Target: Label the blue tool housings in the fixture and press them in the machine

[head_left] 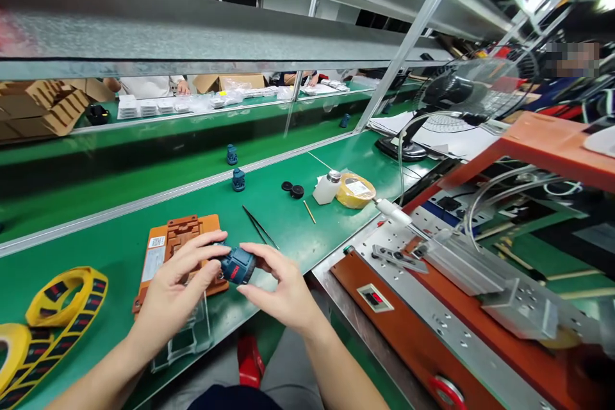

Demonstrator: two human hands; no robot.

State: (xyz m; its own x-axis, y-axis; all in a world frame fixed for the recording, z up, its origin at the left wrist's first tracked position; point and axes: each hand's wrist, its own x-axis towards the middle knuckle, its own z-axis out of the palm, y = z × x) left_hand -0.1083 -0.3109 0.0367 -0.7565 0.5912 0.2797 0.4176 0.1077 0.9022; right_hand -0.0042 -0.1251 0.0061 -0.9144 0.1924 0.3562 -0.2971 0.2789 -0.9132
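Observation:
My left hand (177, 283) and my right hand (281, 282) grip a small dark-blue plastic housing (239, 265) with a red mark from both sides, above the green workbench (273, 218). Under my left hand lies an orange moulded fixture (185, 246), and a clear plastic jig (182, 333) sits partly below that hand. Black tweezers (259, 226) lie just beyond my right hand. Two similar blue parts (235, 166) stand farther up the bench.
Near the bench's far side are black discs (293, 189), a dropper bottle (327, 187) and a yellow tape roll (355, 191). Yellow-and-black reels (65, 301) lie left. A metal machine (456, 275) stands right, and a fan (461, 96) behind. A co-worker's hands (182, 86) show beyond the shelf.

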